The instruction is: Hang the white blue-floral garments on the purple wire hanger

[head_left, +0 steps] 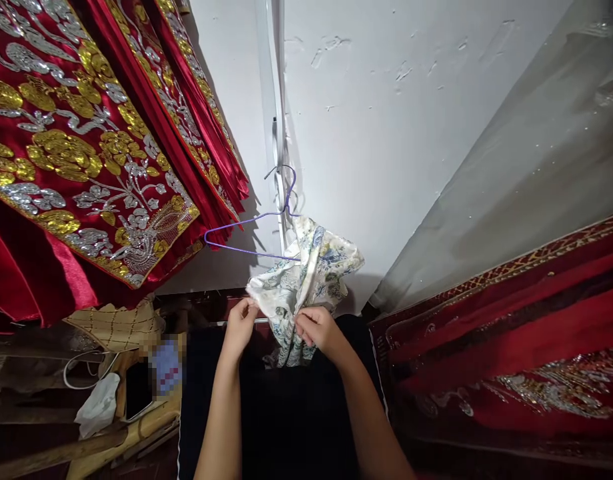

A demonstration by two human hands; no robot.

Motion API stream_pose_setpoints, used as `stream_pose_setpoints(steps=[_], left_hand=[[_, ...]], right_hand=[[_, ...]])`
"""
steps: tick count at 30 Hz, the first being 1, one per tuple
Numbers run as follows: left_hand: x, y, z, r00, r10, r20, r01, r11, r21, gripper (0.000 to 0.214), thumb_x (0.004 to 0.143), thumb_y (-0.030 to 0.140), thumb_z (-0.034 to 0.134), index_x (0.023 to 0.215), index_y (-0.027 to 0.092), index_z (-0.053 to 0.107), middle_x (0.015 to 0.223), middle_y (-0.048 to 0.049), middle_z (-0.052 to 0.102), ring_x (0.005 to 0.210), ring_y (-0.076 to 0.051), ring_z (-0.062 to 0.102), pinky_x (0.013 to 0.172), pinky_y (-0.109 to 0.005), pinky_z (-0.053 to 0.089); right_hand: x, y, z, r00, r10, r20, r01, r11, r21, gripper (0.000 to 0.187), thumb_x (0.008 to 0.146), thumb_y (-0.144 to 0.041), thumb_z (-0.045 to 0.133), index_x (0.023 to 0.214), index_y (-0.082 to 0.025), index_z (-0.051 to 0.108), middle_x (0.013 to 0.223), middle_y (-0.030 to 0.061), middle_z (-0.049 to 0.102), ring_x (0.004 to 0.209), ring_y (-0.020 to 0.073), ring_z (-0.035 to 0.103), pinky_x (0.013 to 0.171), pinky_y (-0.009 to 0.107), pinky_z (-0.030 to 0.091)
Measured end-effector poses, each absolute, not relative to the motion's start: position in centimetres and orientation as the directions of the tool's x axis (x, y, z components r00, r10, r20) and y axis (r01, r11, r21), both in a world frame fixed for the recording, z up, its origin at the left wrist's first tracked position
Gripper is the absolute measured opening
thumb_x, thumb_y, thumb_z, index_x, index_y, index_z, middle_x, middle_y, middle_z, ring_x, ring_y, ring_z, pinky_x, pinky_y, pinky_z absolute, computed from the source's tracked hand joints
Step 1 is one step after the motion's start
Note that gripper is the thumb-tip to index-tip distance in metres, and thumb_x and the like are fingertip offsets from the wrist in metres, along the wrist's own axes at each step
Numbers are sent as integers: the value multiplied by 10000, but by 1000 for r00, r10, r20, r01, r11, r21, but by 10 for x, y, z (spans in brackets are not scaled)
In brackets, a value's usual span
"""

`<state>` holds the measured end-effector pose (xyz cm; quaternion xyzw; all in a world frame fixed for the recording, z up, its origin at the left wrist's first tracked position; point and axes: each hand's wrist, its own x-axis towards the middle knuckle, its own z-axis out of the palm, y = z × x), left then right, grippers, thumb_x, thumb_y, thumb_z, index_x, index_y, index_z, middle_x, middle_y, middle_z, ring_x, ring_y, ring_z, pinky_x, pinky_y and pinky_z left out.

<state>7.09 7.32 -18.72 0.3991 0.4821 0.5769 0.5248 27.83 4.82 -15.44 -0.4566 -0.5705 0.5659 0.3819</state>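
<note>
A white garment [331,263] with a blue and green floral print hangs half on a purple wire hanger [241,249]. Its right shoulder covers one arm of the hanger, while the hanger's left arm is bare. My left hand [240,327] pinches the garment's edge at the left. With closed fingertips, my right hand [316,328] grips the cloth near the front opening. The lower part of the garment drops between my hands toward my dark-clothed lap.
Red embroidered cloth [86,147] hangs at the upper left. A white wall [376,147] stands ahead, with plastic sheeting [491,180] and red fabric [536,333] at the right. On a wooden stool [151,420] at lower left lie a phone [138,390] and a crumpled tissue [97,403].
</note>
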Motion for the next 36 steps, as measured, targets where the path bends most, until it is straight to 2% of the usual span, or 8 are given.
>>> stream_pose_setpoints(steps=[5,12,15,19,22,25,31,36], left_hand=[[88,58,-149,-24,994,110,-196,-113,974,264,878,436,649,875,173,673,928,-64,671,874,-196,609,813,-288,486],[117,37,-116,175,959,222,-99,-208,973,205,913,381,622,915,183,679,926,-51,619,744,-158,563,706,-272,486],[120,39,-116,92,940,327,-19,-327,945,181,923,357,610,925,197,696,1068,-83,618,971,-223,610,870,-324,493],[119,46,-117,64,916,396,23,-398,917,228,969,380,531,942,205,674,1303,-110,578,1281,-284,504,1071,-389,389],[118,49,-121,221,926,307,17,-318,948,330,1008,442,413,1128,215,620,1205,-111,648,1156,-264,584,1018,-391,428],[117,48,-128,376,905,197,114,-257,960,369,965,449,511,1249,225,581,1024,-71,690,961,-236,626,890,-337,473],[108,50,-134,375,891,257,336,-388,858,270,928,434,568,857,210,701,795,-52,607,812,-229,558,784,-309,426],[101,58,-133,429,883,189,525,-414,743,327,969,463,486,823,208,630,789,-32,559,823,-217,511,743,-298,397]], right_hand=[[290,53,-152,-72,997,-35,291,-13,-957,378,913,-455,539,654,-188,605,634,42,614,586,165,510,564,286,357],[261,41,-148,-185,977,102,-33,98,-995,546,969,-657,354,852,-213,650,809,75,624,805,228,571,775,338,463],[258,36,-144,-258,945,200,10,210,-978,516,981,-602,385,751,-218,643,823,78,623,844,240,568,820,364,447],[262,35,-133,-256,891,375,158,421,-893,231,849,-347,671,674,-215,597,808,51,601,905,245,524,849,362,410],[271,37,-127,-217,869,444,227,488,-843,231,770,-149,626,605,-216,478,698,20,497,800,214,477,746,333,394],[285,42,-126,-86,836,543,306,540,-784,287,727,-89,573,566,-222,377,617,-5,395,702,189,403,663,318,339],[306,55,-122,170,696,698,450,575,-683,183,745,-93,606,634,-217,529,645,-6,478,709,184,420,671,319,338],[308,58,-122,302,621,723,450,575,-683,151,740,-113,669,651,-210,595,653,-20,489,689,170,441,613,291,336]])
